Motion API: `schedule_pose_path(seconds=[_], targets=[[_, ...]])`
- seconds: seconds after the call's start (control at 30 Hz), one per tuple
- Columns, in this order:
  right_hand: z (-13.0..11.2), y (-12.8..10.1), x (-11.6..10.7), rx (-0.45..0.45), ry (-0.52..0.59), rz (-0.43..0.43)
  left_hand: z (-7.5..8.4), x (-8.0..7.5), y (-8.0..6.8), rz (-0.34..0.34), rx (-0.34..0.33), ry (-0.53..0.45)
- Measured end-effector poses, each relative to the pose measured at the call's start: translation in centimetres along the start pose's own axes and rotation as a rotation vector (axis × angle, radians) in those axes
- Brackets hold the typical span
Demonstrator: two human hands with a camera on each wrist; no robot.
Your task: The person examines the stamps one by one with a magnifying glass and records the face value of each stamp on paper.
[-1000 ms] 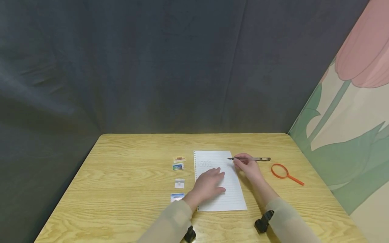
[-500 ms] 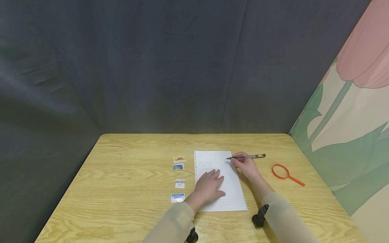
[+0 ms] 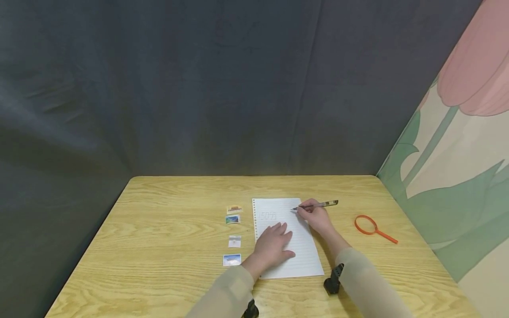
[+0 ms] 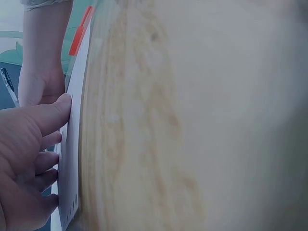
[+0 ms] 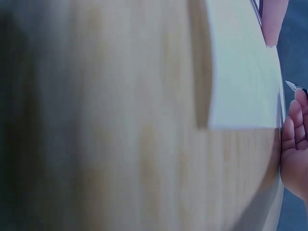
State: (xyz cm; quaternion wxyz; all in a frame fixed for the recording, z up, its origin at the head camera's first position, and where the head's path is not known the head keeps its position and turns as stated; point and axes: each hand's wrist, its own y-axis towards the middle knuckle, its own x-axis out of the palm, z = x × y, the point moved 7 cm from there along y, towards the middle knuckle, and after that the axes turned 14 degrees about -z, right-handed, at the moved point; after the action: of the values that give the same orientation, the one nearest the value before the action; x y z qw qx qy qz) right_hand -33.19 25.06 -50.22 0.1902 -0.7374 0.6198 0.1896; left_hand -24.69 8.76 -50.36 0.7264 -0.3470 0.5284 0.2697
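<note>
The person sits at a wooden table [image 3: 167,229] with a lined sheet of paper [image 3: 306,256] in front of them. The left hand [image 3: 272,247] lies flat on the lower middle part of the sheet, with its fingers straight and spread a little, and it presses the paper down so that it does not slide. In the left wrist view the thumb [image 4: 45,115] touches the edge of the paper. The right hand [image 3: 314,216] grips a pen [image 3: 324,204] between thumb and fingers. The tip of the pen points to the left and stands on or just above the upper part of the sheet, to the right of some faint writing [image 3: 267,216].

To my judgement, the writing work is only at its beginning. One short group of signs stands near the top left of the sheet, and I cannot read it. All the lines below it are blank. The pen tip is near the same line, so it seems that the first line is not finished.

Four small picture cards [image 3: 233,219] lie in a column just left of the paper. An orange magnifying glass [image 3: 374,228] lies well apart on the right side, and no hand touches it.
</note>
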Motion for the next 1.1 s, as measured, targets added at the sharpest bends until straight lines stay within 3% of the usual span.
schedule_pose_path(seconds=[0.2,1.1], targets=[[-0.2,0.2,0.5,-0.016,-0.056,0.024,0.0,0.0,-0.1,0.005,0.020,-0.007],[-0.4,0.6,1.5,-0.049,-0.074,0.020,-0.2,-0.1,0.0,0.025,0.048,-0.040]])
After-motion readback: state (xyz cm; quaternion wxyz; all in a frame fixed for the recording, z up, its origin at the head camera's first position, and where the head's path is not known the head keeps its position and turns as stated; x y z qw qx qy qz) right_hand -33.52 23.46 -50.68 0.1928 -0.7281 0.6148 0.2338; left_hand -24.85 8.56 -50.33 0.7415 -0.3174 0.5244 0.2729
